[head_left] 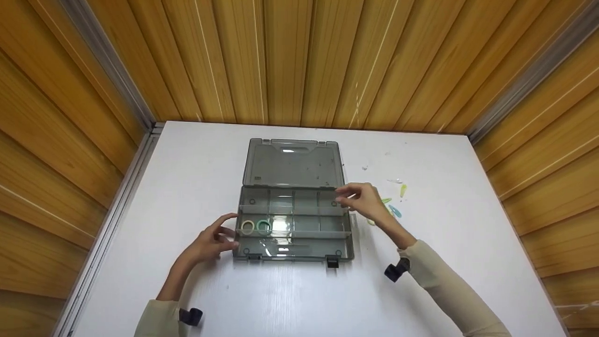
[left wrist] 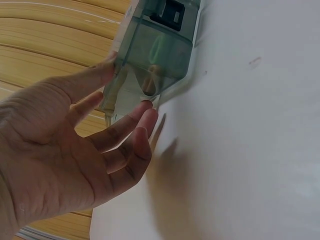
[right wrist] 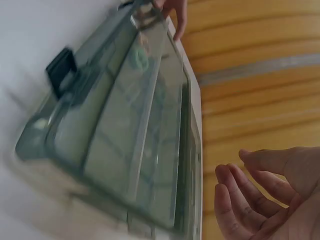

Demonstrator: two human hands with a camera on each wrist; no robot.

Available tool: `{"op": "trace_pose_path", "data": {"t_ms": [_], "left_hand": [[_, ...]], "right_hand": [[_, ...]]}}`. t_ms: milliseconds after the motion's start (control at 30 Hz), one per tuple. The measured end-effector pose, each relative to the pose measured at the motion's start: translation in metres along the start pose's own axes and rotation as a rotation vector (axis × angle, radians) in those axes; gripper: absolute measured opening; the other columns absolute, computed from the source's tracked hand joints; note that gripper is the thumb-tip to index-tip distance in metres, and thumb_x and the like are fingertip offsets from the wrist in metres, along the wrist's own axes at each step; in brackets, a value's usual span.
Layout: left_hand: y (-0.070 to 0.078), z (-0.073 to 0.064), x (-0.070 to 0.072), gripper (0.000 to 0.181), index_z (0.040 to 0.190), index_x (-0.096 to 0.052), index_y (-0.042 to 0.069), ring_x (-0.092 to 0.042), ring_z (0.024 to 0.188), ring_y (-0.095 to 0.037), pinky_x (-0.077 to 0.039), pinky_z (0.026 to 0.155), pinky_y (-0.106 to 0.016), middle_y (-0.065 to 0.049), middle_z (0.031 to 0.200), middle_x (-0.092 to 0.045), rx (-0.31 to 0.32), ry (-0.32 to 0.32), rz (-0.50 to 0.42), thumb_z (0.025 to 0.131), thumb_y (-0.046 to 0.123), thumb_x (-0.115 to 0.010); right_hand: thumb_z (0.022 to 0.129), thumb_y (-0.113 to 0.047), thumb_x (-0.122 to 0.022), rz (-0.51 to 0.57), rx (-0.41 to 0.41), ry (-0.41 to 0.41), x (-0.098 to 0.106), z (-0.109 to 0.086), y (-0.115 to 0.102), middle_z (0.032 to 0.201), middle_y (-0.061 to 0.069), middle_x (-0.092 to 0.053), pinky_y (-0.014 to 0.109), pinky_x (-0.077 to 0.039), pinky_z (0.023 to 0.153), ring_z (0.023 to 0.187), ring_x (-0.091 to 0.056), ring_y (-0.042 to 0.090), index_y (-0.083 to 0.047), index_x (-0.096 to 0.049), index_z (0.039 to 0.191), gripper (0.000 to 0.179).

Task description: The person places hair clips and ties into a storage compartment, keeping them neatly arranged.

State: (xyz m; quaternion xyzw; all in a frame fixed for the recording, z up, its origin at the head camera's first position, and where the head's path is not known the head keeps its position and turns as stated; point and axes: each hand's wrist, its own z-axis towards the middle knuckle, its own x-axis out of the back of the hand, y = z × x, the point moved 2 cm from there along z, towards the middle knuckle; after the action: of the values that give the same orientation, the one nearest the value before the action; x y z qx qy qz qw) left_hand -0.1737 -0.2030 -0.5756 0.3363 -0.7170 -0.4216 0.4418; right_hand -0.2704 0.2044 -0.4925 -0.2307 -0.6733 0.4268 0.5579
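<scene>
The box [head_left: 306, 246] lies crosswise on the desk [head_left: 281, 299], left hand [head_left: 207, 244] touching its left edge, fingers spread, right hand [head_left: 367, 202] over its right edge, nearer the clips [head_left: 395, 211], fingers narrowly parted, seemingly empty.

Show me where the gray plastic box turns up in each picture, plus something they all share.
Head: the gray plastic box sits near the middle.
Left wrist: upper middle, cut off by the top edge.
Right wrist: slanting across the left and centre.
Shared landmark: the left hand, at one end of the box.
</scene>
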Motion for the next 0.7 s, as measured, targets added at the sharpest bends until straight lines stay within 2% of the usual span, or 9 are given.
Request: {"op": "trace_pose_path", "data": {"t_ms": [167,300,533,700], "left_hand": [[0.002,-0.002,0.000,0.079,0.158,-0.032,0.016,-0.068,0.095,-0.026,-0.055,0.063,-0.041,-0.031,0.126,-0.061,-0.009,-0.002,-0.018,0.093,0.013,-0.075],[0.002,-0.003,-0.001,0.079,0.158,-0.032,0.016,-0.068,0.095,-0.027,-0.055,0.063,-0.042,-0.031,0.126,-0.062,0.005,0.000,-0.023,0.092,0.013,-0.076],[0.001,-0.003,-0.001,0.079,0.158,-0.032,0.017,-0.068,0.097,-0.028,-0.056,0.065,-0.042,-0.031,0.127,-0.061,0.010,0.008,-0.012,0.092,0.014,-0.076],[0.001,-0.002,-0.001,0.079,0.158,-0.032,0.015,-0.068,0.099,-0.030,-0.056,0.068,-0.044,-0.033,0.127,-0.061,-0.005,0.005,-0.020,0.093,0.013,-0.075]], "right_hand": [[0.092,-0.007,-0.075,-0.006,-0.093,0.053,0.033,-0.010,0.030,0.099,0.024,-0.077,0.025,-0.059,0.060,0.077,-0.077,0.024,0.007,-0.073,0.113,0.025],[0.093,-0.007,-0.073,-0.015,-0.164,0.074,0.052,-0.021,0.055,0.102,0.026,-0.076,0.025,-0.060,0.062,0.080,-0.077,0.026,0.008,-0.071,0.116,0.027],[0.094,-0.007,-0.070,-0.026,-0.237,0.090,0.072,-0.033,0.095,0.105,0.028,-0.073,0.029,-0.062,0.067,0.081,-0.078,0.023,0.012,-0.067,0.120,0.031],[0.094,-0.008,-0.071,-0.065,-0.290,0.132,0.079,-0.035,0.119,0.103,0.024,-0.073,0.024,-0.060,0.064,0.076,-0.074,0.014,0.011,-0.070,0.116,0.030]]}}
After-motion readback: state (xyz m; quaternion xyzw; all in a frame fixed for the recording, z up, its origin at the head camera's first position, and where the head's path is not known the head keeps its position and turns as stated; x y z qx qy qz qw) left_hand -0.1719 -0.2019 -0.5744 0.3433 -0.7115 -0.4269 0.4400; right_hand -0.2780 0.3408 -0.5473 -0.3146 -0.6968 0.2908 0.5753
